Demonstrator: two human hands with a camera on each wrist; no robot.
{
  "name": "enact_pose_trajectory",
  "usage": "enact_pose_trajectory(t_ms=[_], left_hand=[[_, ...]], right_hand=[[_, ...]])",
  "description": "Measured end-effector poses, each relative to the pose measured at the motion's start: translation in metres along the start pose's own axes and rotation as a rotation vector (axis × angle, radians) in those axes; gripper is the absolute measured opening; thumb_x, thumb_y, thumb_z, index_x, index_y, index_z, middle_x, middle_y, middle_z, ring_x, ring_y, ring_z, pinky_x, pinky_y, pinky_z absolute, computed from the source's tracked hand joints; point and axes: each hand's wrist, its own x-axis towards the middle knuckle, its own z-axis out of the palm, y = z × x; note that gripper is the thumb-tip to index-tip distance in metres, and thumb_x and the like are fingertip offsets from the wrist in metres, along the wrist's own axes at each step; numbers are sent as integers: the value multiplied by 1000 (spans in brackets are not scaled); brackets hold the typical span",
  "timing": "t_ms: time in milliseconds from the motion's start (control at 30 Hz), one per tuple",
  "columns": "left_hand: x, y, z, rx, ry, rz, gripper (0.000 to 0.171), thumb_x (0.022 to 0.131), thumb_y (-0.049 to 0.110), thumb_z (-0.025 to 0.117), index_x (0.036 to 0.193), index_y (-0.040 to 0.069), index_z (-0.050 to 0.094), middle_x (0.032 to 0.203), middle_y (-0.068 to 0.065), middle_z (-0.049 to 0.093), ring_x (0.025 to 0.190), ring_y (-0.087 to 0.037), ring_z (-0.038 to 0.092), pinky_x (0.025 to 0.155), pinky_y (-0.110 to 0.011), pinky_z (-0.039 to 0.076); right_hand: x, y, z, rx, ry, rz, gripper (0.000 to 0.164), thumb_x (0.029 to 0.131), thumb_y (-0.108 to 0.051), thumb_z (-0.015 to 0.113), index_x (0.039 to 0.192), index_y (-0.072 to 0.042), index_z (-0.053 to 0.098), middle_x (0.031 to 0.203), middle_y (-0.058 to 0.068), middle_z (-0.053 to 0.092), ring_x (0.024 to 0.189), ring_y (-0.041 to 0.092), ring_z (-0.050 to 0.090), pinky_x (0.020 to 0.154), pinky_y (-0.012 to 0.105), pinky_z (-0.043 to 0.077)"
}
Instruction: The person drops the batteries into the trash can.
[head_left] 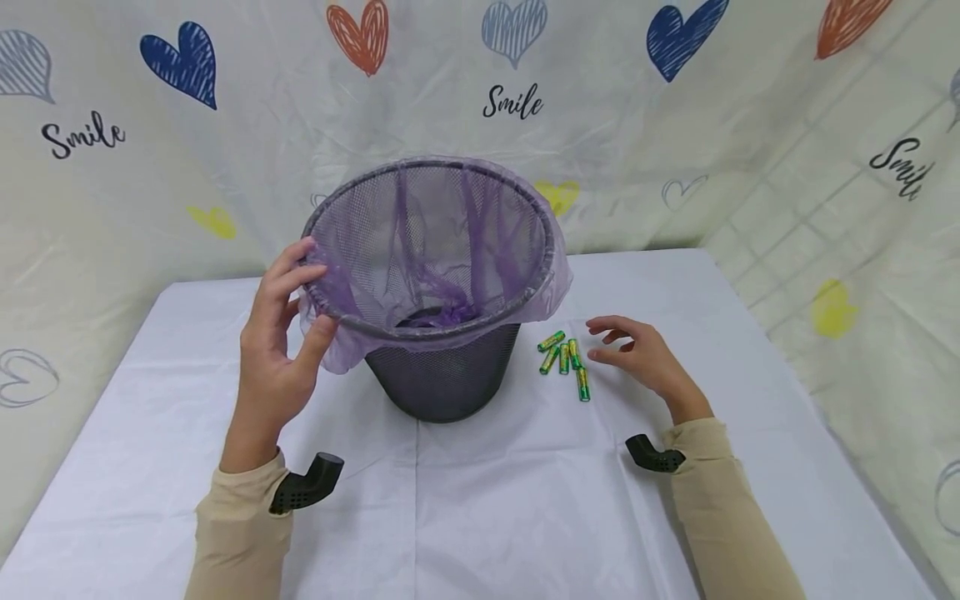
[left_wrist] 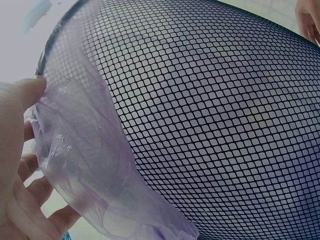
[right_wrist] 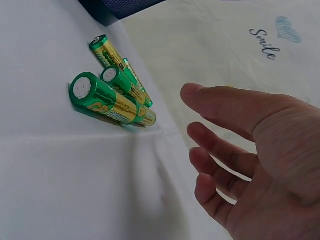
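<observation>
A black mesh wastebasket [head_left: 442, 379] stands on the white-covered table, lined with a thin purple bin bag [head_left: 480, 208] folded over its rim. At the rim's left side, my left hand [head_left: 273, 350] holds the edge and the bag with thumb and fingers. In the left wrist view the bag [left_wrist: 90, 155] hangs over the mesh [left_wrist: 215, 105] beside the fingers. Several green and gold batteries [head_left: 564, 358] lie in a loose group right of the basket. My right hand [head_left: 637, 354] hovers just right of them, fingers loosely bent and holding nothing; in its wrist view the batteries [right_wrist: 107, 97] are apart from the fingertips.
The table [head_left: 495, 508] has a white cloth with fold lines. Behind it hangs a pale backdrop [head_left: 600, 150] printed with hearts and "Smile". A black wrist mount [head_left: 307, 483] sits on the left sleeve and another mount [head_left: 654, 454] on the right.
</observation>
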Motion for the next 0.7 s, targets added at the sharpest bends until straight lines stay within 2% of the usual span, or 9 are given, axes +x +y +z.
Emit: enact_pose_trajectory(t_ms=[333,700], left_hand=[[-1,1,-1,8,-8,-4,41,88,11,54,118,-15,45,139,-24,38,130,-30,37,89,-21,41],[-1,-1,-1,0,2,10,43,88,15,56,117,-15,46,138,-25,39,129,-32,38,88,-21,42]], right_hand=[[1,8,11,2,-57,9,50,77,-30,72,122,-14,57,117,9,60,102,24,52,86,41,42],[5,9,18,-17,-50,-13,51,73,-26,75,120,-12,58,116,9,60,97,24,52,82,38,43]])
